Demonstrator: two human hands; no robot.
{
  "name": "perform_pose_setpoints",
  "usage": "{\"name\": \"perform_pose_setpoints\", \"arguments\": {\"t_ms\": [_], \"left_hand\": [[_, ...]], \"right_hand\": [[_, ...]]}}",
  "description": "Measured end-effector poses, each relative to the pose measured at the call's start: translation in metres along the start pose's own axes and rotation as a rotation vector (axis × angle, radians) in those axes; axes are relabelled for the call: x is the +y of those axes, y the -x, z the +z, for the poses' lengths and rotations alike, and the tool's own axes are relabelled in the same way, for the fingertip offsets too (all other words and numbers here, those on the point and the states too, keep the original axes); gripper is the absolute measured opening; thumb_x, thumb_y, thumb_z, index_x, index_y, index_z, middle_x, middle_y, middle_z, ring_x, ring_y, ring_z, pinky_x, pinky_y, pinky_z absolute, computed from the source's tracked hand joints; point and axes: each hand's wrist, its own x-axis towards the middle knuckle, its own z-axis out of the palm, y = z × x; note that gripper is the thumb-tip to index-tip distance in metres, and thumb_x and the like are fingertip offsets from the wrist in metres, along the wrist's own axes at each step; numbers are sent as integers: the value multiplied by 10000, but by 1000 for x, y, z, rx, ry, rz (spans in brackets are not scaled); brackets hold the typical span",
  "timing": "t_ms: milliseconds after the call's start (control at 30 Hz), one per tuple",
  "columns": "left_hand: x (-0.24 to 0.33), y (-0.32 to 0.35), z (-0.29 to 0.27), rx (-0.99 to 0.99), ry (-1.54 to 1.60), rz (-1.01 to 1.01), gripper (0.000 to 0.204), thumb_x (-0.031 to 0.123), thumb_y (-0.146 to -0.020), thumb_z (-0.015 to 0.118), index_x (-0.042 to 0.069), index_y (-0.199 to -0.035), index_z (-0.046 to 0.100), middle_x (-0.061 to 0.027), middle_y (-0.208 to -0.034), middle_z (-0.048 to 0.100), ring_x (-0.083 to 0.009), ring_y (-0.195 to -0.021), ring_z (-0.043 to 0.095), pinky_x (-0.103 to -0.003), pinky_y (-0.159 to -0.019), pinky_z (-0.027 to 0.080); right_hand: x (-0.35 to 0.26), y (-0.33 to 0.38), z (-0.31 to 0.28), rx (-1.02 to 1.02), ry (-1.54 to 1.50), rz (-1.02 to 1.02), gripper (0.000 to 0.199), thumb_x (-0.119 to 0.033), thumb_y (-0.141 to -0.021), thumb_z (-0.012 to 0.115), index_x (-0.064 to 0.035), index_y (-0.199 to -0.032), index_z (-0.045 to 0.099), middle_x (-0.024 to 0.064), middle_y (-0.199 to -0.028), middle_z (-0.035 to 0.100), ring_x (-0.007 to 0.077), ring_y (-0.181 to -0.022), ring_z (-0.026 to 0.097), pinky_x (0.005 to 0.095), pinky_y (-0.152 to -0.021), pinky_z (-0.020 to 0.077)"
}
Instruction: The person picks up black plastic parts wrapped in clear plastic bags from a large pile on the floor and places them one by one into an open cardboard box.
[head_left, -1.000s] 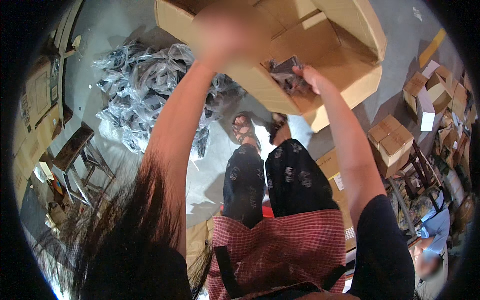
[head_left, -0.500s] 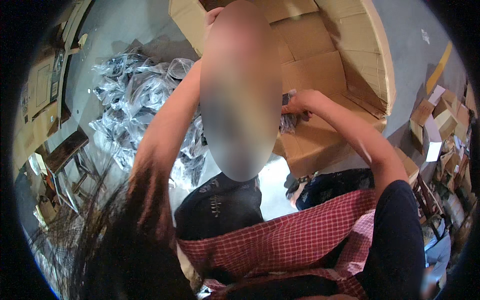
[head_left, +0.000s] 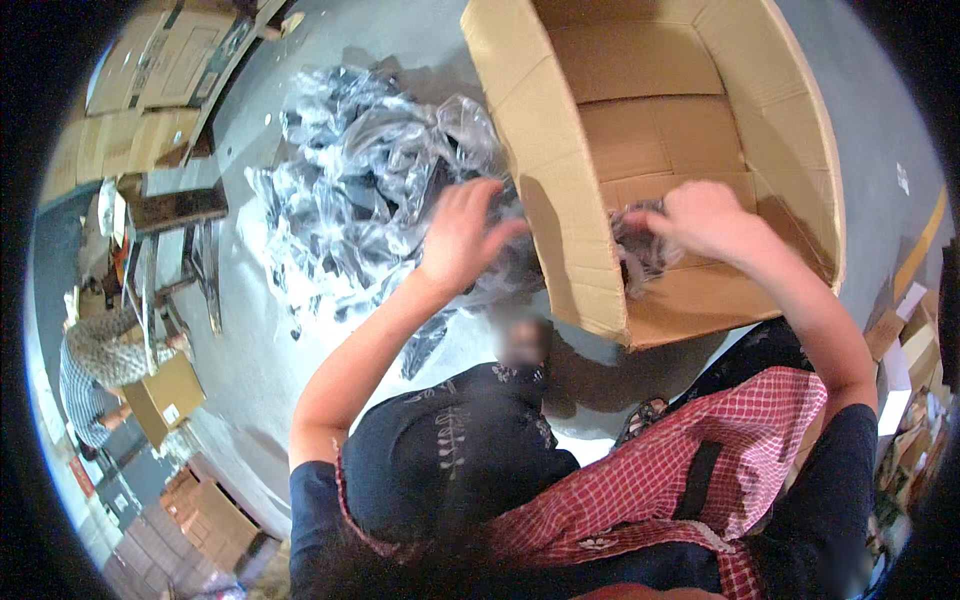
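Note:
A big open cardboard box (head_left: 575, 200) stands in front of me, tilted so that its inside shows. My right hand (head_left: 705, 215) is over the box's opening, its fingers closed on a clear plastic bag (head_left: 645, 255) with something dark in it. What the bag contains is too unclear to name. My left hand (head_left: 465, 235) is outside the box, left of its near wall, with thumb and fingers apart and nothing in them. Just beyond it, a heap of clear plastic bags (head_left: 350, 190) with dark contents lies on the floor.
A small dark wooden stool (head_left: 175, 210) stands at the left, below stacked cartons (head_left: 165, 60). Farther down the left side, another person (head_left: 95, 375) bends by a small open carton (head_left: 165, 400). Cardboard pieces (head_left: 915, 340) are piled along the right edge.
My left hand has come down to beside the heap, fingers apart. The right hand, with the bag, is now over the box's inside. The view has shifted, and the box stands farther right.

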Motion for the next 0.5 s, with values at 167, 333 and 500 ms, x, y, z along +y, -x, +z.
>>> {"name": "perform_pose_setpoints", "arguments": {"t_ms": [167, 333, 500], "left_hand": [[2, 19, 45, -217, 3, -139, 521, 306, -828, 722, 73, -1260, 547, -171, -1088, 604, -395, -909, 625, -450, -751, 531], [-13, 33, 53, -147, 111, -74, 419, 238, -845, 704, 114, -1234, 612, -153, -1116, 596, -356, -903, 633, -417, -745, 534], [-11, 31, 55, -161, 24, -59, 511, 257, -853, 693, 115, -1320, 545, -151, -1154, 585, -374, -936, 631, -437, -766, 536]], "right_hand": [[10, -9, -20, 372, -139, -151, 490, -463, -895, 609, -52, -1159, 649, 263, -1105, 640, 382, -1064, 614, 458, -874, 507], [76, -83, 36, 392, -125, -71, 655, -382, -851, 716, -90, -1392, 491, 219, -1368, 516, 310, -1276, 491, 434, -1015, 431], [79, -90, 66, -193, -936, -210, 655, -272, -873, 727, -45, -1420, 447, 146, -1218, 619, 208, -1060, 604, 371, -897, 519]]}}
